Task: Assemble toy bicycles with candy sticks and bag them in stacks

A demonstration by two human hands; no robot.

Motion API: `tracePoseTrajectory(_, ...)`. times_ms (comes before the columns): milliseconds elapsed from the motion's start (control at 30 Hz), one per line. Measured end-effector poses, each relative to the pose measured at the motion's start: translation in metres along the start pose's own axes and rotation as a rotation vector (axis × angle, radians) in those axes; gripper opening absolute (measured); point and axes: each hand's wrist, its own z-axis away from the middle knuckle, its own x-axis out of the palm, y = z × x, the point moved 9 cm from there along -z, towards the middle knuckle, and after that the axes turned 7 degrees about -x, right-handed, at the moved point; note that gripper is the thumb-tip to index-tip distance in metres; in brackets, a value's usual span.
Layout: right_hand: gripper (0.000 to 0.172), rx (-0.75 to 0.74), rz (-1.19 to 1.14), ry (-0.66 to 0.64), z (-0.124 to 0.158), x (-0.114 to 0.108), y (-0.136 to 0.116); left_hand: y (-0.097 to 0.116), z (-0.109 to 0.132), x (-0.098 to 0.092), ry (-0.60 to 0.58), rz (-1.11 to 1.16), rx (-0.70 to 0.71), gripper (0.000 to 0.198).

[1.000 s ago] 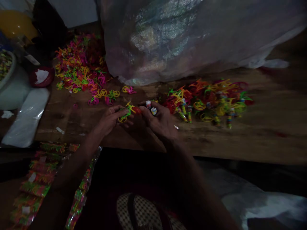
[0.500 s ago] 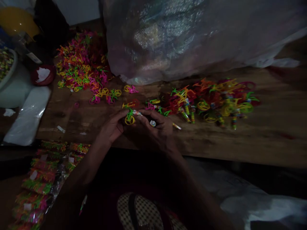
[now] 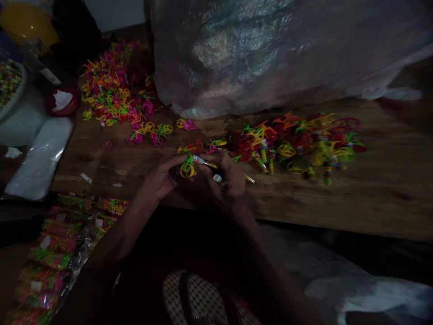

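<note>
My left hand (image 3: 162,179) is closed on a small green and yellow plastic bicycle toy (image 3: 186,169) at the middle of the wooden table's front edge. Its yellow wheel hangs below my fingertips. My right hand (image 3: 228,178) is closed around a thin clear tube (image 3: 205,163) with a printed label and coloured contents, its labelled end touching the toy. A small white roundish piece (image 3: 217,178) also shows between the fingers of my right hand. Just beyond both hands lie several loose plastic toys (image 3: 191,147).
A heap of toys (image 3: 118,90) lies back left, toys with tubes (image 3: 297,142) right. A big plastic bag (image 3: 243,58) stands behind. At left are a white bucket (image 3: 23,117), a red bowl (image 3: 64,104) and clear bags (image 3: 42,158); packed toys (image 3: 50,257) lie lower left.
The tube is turned so that more of its length shows beyond my right fingers. Both hands have shifted slightly to the right with the toy. The view has moved a little.
</note>
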Motion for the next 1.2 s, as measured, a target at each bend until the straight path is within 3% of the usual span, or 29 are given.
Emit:
tracePoseTrajectory(200, 0.026, -0.175, 0.158, -0.009, 0.005, 0.001, -0.017, -0.010, -0.003, -0.001, 0.045, 0.084, -0.104, 0.020)
tracePoseTrajectory(400, 0.032, -0.137, 0.193, 0.091, 0.009, -0.011, -0.013, -0.011, -0.006, -0.003, 0.031, 0.051, -0.093, 0.009)
tracePoseTrajectory(567, 0.029, -0.132, 0.115, 0.014, 0.007, -0.006, -0.012, -0.015, -0.008, 0.005, -0.042, 0.015, -0.058, 0.006)
tracePoseTrajectory(833, 0.026, -0.154, 0.113, 0.043, 0.011, -0.011, -0.017, -0.018, -0.006, 0.011, -0.065, -0.068, -0.097, 0.008)
tracePoseTrajectory(1000, 0.018, -0.136, 0.073, -0.049, 0.004, -0.014, -0.016, -0.024, -0.006, 0.006, -0.046, -0.098, -0.146, 0.009)
tracePoseTrajectory(1200, 0.011, -0.068, 0.061, -0.348, -0.003, -0.007, -0.013, -0.037, -0.009, -0.008, 0.071, -0.067, -0.193, 0.015)
